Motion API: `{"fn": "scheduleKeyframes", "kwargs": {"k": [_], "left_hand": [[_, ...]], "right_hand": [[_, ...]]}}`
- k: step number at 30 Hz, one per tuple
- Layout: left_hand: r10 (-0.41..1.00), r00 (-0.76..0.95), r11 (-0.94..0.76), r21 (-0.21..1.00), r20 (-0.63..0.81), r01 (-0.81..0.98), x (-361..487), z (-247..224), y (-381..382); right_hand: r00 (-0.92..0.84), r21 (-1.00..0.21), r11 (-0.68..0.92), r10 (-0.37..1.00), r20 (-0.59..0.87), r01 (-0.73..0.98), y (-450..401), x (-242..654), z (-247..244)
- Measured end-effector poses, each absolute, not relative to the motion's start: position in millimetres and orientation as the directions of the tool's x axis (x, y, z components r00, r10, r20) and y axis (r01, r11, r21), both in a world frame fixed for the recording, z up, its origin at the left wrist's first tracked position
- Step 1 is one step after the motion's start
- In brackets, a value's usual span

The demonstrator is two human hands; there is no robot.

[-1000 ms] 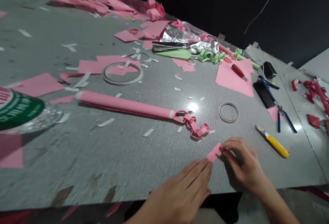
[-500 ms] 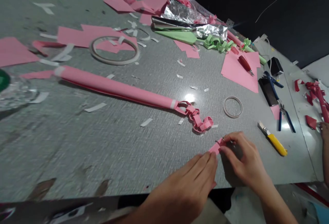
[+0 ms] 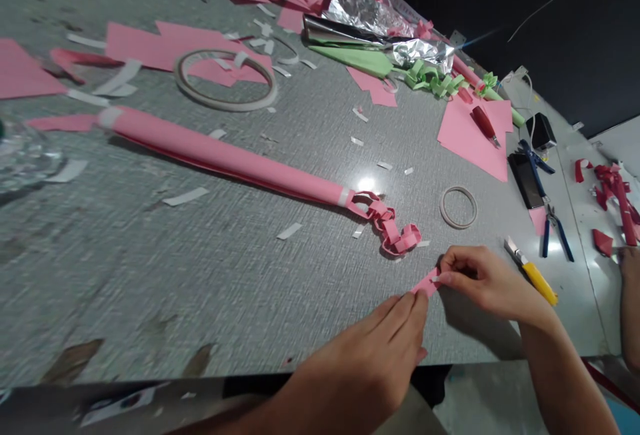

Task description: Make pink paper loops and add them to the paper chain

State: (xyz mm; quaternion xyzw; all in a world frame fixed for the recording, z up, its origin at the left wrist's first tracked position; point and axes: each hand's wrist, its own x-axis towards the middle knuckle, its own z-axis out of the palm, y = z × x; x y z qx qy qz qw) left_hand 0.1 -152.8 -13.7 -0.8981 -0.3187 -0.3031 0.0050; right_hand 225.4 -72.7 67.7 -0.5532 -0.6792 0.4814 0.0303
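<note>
A short pink paper strip (image 3: 427, 284) lies near the table's front edge. Fingers pressed together, my left hand (image 3: 373, 348) holds its lower end against the tabletop. At the upper end, my right hand (image 3: 475, 280) pinches a small bit of white tape (image 3: 435, 279) between thumb and forefinger, touching the strip. Just beyond my hands is a curled pink paper chain (image 3: 395, 232), joined to the end of a long rolled pink paper tube (image 3: 225, 155). The underside of the strip is hidden by my left fingers.
A yellow craft knife (image 3: 537, 282) lies right of my right hand, blade showing. Farther off are a small tape ring (image 3: 459, 207), blue-handled pliers (image 3: 550, 228), a phone (image 3: 525, 180), a red-handled knife (image 3: 484, 123) and a large tape roll (image 3: 225, 102). Another person's arm (image 3: 629, 308) rests at far right.
My right hand has closed to a pinch and turned slightly, and white tape now shows at its fingertips on the strip. My left hand stays on the strip. The view has shifted a little.
</note>
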Motion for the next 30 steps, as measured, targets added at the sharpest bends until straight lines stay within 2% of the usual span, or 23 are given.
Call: {"fn": "scheduleKeyframes", "kwargs": {"k": [5,17,26,30], "left_hand": [[0.533,0.663,-0.821,0.132,0.526,0.555,-1,-14,-151],[0.534,0.661,-0.816,0.115,0.526,0.567,-1,-11,-149],[0.537,0.644,-0.814,0.135,0.545,0.564,-1,-8,-148],[0.540,0.647,-0.814,0.137,0.538,0.565,-1,-8,-148]], "right_hand": [[-0.424,-0.632,-0.004,0.739,-0.524,0.775,-64,222,72],[-0.484,-0.563,0.131,0.689,-0.540,0.816,-49,218,71],[-0.464,-0.514,0.157,0.696,-0.549,0.843,-49,215,74],[-0.423,-0.450,0.173,0.724,-0.545,0.876,-52,210,74]]}}
